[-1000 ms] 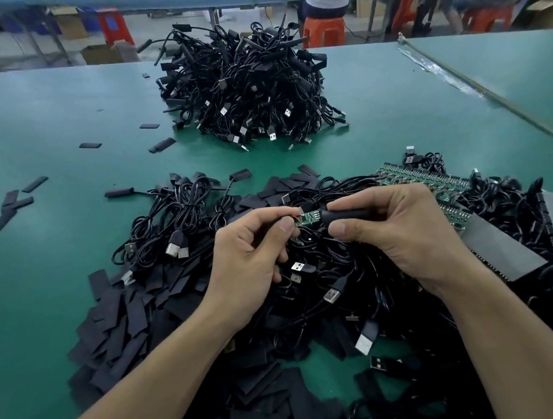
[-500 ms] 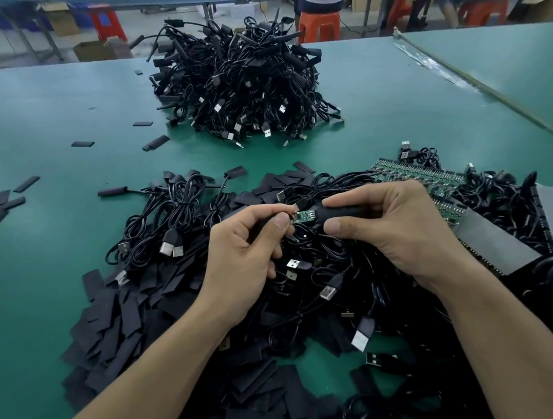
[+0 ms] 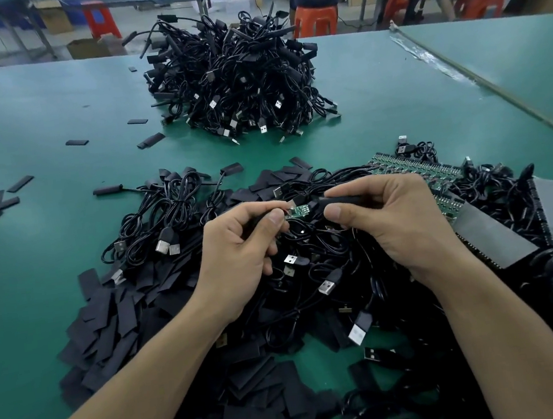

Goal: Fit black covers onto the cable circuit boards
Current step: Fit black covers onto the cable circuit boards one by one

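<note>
Two hands meet over a tangle of USB cables (image 3: 173,221) on a green table (image 3: 33,116). The left hand (image 3: 238,248) pinches one end of a small green circuit board (image 3: 299,211), and the right hand (image 3: 390,220) grips a black cover (image 3: 339,201) at the board's other end. Bare tabletop lies open at left and before the far cable heap (image 3: 236,83). A table seam (image 3: 495,88) runs along the right.

black cover (image 3: 343,200): drawn a touch rightward in the right hand (image 3: 393,220).
circuit board (image 3: 299,211): slightly more green bare than before.
</note>
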Demonstrator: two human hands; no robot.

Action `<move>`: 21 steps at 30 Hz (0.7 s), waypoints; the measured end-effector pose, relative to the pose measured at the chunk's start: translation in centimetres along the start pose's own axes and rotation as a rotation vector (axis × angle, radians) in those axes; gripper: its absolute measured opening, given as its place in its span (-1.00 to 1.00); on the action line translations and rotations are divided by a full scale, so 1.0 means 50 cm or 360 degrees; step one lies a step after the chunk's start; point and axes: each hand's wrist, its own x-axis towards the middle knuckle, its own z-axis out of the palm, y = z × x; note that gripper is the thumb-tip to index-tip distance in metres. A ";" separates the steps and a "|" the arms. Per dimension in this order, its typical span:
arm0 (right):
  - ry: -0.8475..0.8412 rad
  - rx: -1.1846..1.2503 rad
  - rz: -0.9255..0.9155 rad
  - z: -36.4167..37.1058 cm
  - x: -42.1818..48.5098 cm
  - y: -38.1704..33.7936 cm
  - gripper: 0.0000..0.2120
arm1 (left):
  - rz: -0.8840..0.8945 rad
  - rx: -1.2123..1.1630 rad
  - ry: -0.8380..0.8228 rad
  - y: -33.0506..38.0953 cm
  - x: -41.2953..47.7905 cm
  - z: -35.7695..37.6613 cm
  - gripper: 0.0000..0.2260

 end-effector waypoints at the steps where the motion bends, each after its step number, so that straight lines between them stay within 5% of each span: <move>1: 0.0002 -0.0038 -0.0009 0.000 0.000 0.000 -0.81 | 0.0002 -0.0002 -0.0005 0.000 0.000 0.000 -0.72; 21: -0.0191 -0.0009 -0.0007 0.006 -0.001 -0.004 -0.78 | 0.0016 -0.0022 -0.0058 0.005 -0.004 -0.003 -0.74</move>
